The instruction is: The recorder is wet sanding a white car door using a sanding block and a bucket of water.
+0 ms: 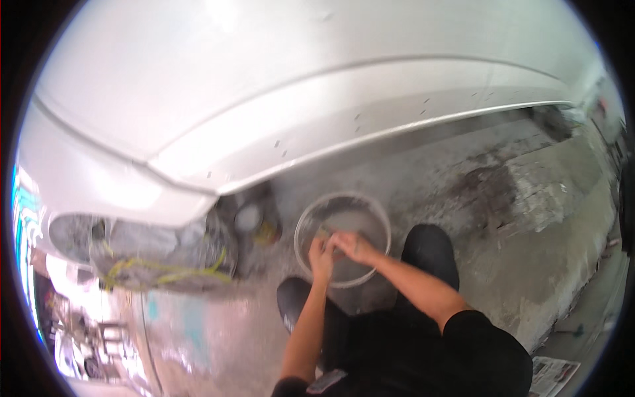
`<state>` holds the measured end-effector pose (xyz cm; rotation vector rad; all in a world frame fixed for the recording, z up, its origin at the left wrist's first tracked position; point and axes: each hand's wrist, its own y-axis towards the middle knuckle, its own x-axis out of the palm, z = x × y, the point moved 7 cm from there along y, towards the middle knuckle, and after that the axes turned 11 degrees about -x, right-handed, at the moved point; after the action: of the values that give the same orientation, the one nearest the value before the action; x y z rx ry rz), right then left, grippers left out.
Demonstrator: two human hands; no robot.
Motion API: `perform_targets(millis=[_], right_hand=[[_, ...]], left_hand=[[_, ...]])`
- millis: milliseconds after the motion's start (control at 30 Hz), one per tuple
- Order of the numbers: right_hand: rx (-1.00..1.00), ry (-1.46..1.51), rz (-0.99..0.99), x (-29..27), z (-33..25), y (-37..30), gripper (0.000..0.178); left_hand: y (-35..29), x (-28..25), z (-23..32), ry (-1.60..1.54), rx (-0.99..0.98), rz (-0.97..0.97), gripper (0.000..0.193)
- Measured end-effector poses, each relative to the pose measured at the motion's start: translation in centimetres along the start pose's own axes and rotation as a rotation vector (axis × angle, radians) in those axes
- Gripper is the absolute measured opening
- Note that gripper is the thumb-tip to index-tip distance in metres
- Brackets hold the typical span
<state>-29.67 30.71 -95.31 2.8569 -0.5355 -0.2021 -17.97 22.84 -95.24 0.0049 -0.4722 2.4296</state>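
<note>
Both hands meet over the clear round basin (370, 212), which stands on the concrete floor (529, 264) just beyond the person's knees. The left hand (321, 255) and right hand (354, 246) are curled together, touching, apparently around something yellowish, too blurred to identify. Beyond the basin rises the white car body (264, 99).

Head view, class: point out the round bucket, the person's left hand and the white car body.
Round bucket (305, 218): head view, on its pale left rim.
Left hand (321, 255): head view, on its back.
White car body (231, 86): head view, on the upper panel.
</note>
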Motion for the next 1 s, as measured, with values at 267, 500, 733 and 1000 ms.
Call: perform_targets(millis=[267, 500, 733, 1000], right_hand=[[0.088, -0.081, -0.193, 1.4, -3.2, 0.1, 0.052], [-0.015, -0.186, -0.125, 1.3, -1.3, 0.4, 0.065], [0.071, -0.078, -0.145, 0.4, 1.9, 2.1, 0.063], [0.122, -1.290, -0.475, 0.4, 11.9, 7.3, 0.033]], left_hand=[[0.0, -4.1, -3.2, -0.346, -0.116, 0.037, 0.033], [1.3, -3.8, -2.9, -0.295, -0.195, 0.097, 0.060], [1.6, -3.0, -3.4, -0.202, -0.323, 0.063, 0.052], [5.3, -6.9, -6.7, 0.248, 0.082, 0.051, 0.067]])
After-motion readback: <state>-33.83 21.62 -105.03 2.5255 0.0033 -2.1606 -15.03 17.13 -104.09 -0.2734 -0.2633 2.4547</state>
